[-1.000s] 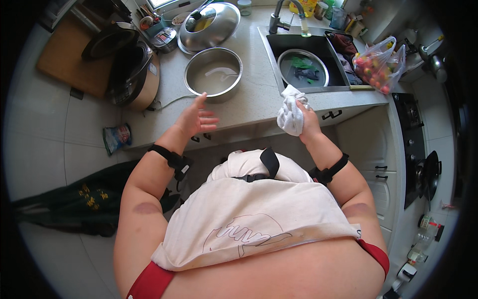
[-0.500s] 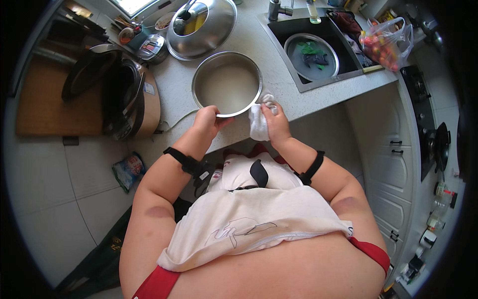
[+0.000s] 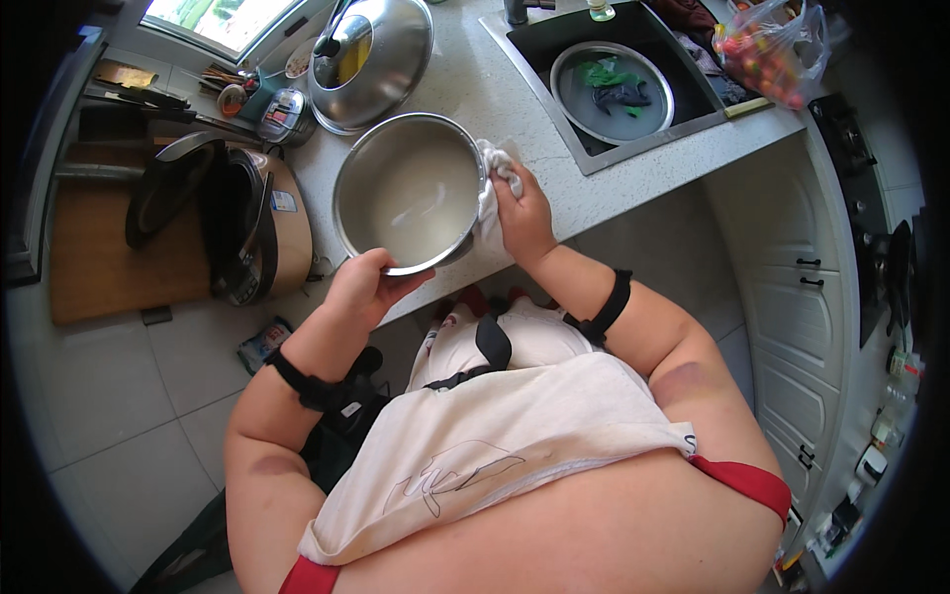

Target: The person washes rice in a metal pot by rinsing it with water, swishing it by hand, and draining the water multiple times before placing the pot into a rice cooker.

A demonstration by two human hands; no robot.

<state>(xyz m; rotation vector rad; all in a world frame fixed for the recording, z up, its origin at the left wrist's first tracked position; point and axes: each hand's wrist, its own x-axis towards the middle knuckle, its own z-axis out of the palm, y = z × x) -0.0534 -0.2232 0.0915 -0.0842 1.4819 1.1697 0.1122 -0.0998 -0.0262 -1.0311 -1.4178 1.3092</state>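
Observation:
A round steel inner pot (image 3: 368, 148) with cloudy, whitish liquid in it is at the counter's front edge. My left hand (image 3: 364, 289) grips its near-left rim, thumb on top and fingers beneath. On the other side, my right hand (image 3: 524, 213) is closed around a white cloth (image 3: 492, 210) pressed against the pot's right outer wall. To the left stands a rice cooker (image 3: 287, 223) with its lid raised and a dark, shadowed inside.
A domed steel lid (image 3: 391, 74) lies on the counter behind the pot. In the sink (image 3: 579, 150) sits a basin (image 3: 665, 111) of water with green leaves. A plastic bag of small red fruit (image 3: 767, 64) rests at the right, a wooden board (image 3: 129, 247) at the left.
The pot has moved left and nearer to me, tilting slightly, with my left hand on its rim. My right hand has brought the cloth up against the pot's side. The view has turned slightly.

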